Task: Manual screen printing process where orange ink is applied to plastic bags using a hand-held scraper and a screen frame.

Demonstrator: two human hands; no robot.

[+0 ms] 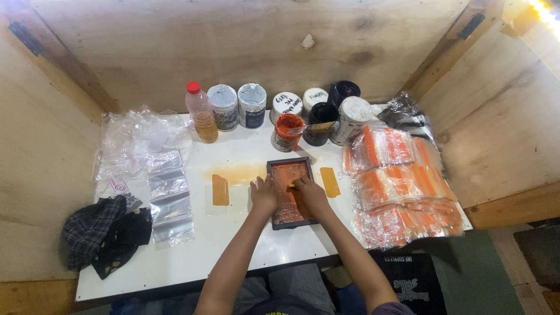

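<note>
Frame (290,192): lay on the table (233,256), near the middle, just before the row of jars.
Left hand (263,195): rested on the left edge of the frame.
Right hand (311,192): lay inside the frame, on its screen.
Jars (286,111): stood in a row at the back of the table, against the wall.
Bottle (201,112): stood at the left end of that row.
Printed bags (402,186): were piled right of the frame, up to the table's right edge.
Blank bags (169,195): lay in a column left of the frame.
Cloth (102,233): lay at the left edge, left of the blank bags.
Loose plastic (131,140): lay behind the blank bags, in the back left corner.
</note>
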